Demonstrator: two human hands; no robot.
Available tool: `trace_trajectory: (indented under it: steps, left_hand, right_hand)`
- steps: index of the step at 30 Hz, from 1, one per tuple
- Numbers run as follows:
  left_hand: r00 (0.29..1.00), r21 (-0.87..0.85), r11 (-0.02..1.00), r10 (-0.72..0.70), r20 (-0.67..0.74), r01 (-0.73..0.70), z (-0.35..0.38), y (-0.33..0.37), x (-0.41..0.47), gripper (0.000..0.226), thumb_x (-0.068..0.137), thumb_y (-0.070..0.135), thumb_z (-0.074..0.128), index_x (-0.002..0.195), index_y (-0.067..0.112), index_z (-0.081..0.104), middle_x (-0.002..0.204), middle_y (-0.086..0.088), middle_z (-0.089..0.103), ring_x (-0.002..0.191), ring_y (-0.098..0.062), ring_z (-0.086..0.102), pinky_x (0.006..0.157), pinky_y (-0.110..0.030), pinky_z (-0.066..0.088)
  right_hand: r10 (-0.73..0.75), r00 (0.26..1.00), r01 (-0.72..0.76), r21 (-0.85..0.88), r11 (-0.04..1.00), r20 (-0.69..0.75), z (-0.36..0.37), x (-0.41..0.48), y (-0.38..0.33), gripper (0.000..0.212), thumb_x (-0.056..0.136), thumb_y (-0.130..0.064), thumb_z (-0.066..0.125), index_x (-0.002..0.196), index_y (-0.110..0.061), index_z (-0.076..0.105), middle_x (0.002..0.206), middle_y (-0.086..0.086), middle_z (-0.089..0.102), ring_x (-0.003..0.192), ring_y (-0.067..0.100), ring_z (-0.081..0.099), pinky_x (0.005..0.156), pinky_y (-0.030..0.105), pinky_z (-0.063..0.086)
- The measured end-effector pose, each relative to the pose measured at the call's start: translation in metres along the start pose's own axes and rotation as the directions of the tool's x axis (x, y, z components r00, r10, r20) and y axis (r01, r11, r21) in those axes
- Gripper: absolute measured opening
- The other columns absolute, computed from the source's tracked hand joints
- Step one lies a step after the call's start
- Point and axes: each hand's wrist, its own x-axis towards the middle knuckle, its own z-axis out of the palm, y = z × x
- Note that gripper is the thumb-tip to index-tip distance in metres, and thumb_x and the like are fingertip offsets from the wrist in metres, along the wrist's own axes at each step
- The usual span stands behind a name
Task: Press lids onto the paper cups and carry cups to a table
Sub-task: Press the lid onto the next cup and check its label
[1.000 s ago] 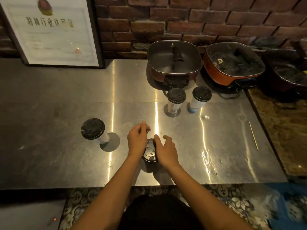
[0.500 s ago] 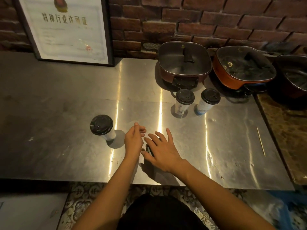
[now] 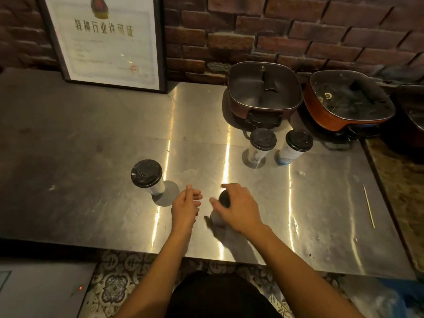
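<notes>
A paper cup with a black lid [image 3: 223, 199] stands near the front of the steel counter [image 3: 91, 203]. My right hand [image 3: 238, 206] arches over it, thumb and fingers curled round the lid's rim, hiding most of the cup. Just left of the cup and apart from it, my left hand [image 3: 185, 206] hovers with loosely curled fingers and holds nothing. Another lidded cup [image 3: 146, 174] stands to the left. Two more lidded cups [image 3: 262, 141] [image 3: 299, 140] stand further back on the right.
Two lidded electric pots [image 3: 263, 92] [image 3: 348, 102] sit against the brick wall behind the far cups. A framed certificate [image 3: 105, 40] leans at the back left. A thin wooden skewer [image 3: 369, 206] lies near the counter's right edge. Patterned floor shows below.
My right hand went from lying flat on the lid to curling round it from above. My left hand let go of the cup and drew slightly left.
</notes>
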Motion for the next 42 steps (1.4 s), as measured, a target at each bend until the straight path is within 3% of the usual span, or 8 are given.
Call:
trace_trajectory:
  steps: [2,5,10,22,28,34,38,42]
  left_hand:
    - [0.998,0.032,0.998,-0.047,0.031,0.046,-0.003,-0.002,-0.002,0.047,0.108,0.05,0.034,0.109,0.018,0.068,0.11,-0.002,0.072,0.099,-0.023,0.068,0.081,-0.035,0.055]
    - [0.991,0.149,0.987,-0.072,0.109,0.055,-0.003,-0.009,-0.004,0.041,0.106,0.05,0.042,0.118,0.019,0.065,0.118,-0.003,0.069,0.101,-0.025,0.068,0.089,-0.04,0.058]
    - [0.929,0.196,0.97,-0.201,0.311,0.144,0.002,-0.005,-0.015,0.034,0.094,0.068,0.05,0.107,0.039,0.062,0.108,0.006,0.069,0.087,-0.026,0.076,0.062,-0.032,0.062]
    - [0.883,0.147,0.985,-0.149,0.445,0.093,-0.002,0.021,-0.017,0.038,0.09,0.054,0.066,0.113,0.024,0.072,0.107,-0.006,0.075,0.066,-0.021,0.069,0.074,-0.032,0.063]
    - [0.852,0.074,0.993,-0.12,0.509,0.096,-0.018,0.024,-0.014,0.07,0.06,0.051,0.086,0.122,0.023,0.07,0.116,-0.009,0.074,0.103,-0.03,0.076,0.083,-0.033,0.063]
    - [0.858,0.114,0.99,-0.131,0.497,0.085,-0.016,0.031,-0.014,0.054,0.072,0.056,0.075,0.117,0.027,0.072,0.114,-0.007,0.073,0.085,-0.031,0.079,0.075,-0.036,0.066]
    - [0.858,0.066,0.997,-0.07,0.508,0.042,-0.021,0.036,-0.016,0.056,0.067,0.043,0.083,0.12,0.029,0.072,0.117,-0.001,0.075,0.099,-0.026,0.077,0.068,-0.025,0.061]
    - [0.839,0.11,0.988,-0.15,0.523,0.108,-0.019,0.042,-0.016,0.064,0.07,0.051,0.079,0.126,0.024,0.07,0.116,-0.009,0.074,0.087,-0.03,0.079,0.074,-0.037,0.066]
  right_hand:
    - [0.28,0.959,-0.281,0.293,0.914,0.049,-0.017,0.005,0.022,0.062,0.092,-0.068,0.054,0.131,-0.021,0.063,0.128,0.0,0.065,0.117,0.022,0.06,0.1,0.043,0.052]
    - [0.547,0.799,-0.568,0.612,0.55,0.25,-0.035,-0.001,0.05,0.051,0.097,-0.062,0.05,0.113,-0.016,0.067,0.112,0.009,0.071,0.108,0.03,0.067,0.092,0.044,0.055]
    - [0.601,0.721,-0.574,0.783,0.241,0.344,-0.041,-0.016,0.049,0.043,0.097,-0.057,0.053,0.099,-0.017,0.067,0.1,0.013,0.075,0.093,0.03,0.073,0.068,0.033,0.053]
    - [0.525,0.775,-0.501,0.848,0.172,0.351,-0.059,-0.024,0.033,0.037,0.098,-0.053,0.054,0.094,-0.019,0.067,0.075,0.0,0.078,0.062,0.013,0.075,0.046,0.021,0.053]
    - [0.501,0.806,-0.476,0.847,0.236,0.314,-0.061,-0.022,0.033,0.031,0.092,-0.05,0.056,0.096,-0.02,0.065,0.092,0.007,0.074,0.08,0.017,0.072,0.06,0.027,0.053]
    - [0.489,0.832,-0.434,0.859,0.274,0.264,-0.058,-0.023,0.027,0.04,0.08,-0.058,0.061,0.095,-0.021,0.068,0.097,0.008,0.073,0.088,0.022,0.07,0.067,0.033,0.053]
    - [0.477,0.839,-0.432,0.852,0.296,0.26,-0.058,-0.024,0.023,0.039,0.076,-0.059,0.058,0.091,-0.023,0.064,0.096,0.009,0.072,0.088,0.022,0.072,0.057,0.025,0.052]
    - [0.489,0.837,-0.421,0.86,0.289,0.245,-0.058,-0.025,0.022,0.041,0.077,-0.06,0.058,0.094,-0.024,0.066,0.098,0.01,0.074,0.088,0.022,0.074,0.057,0.025,0.052]
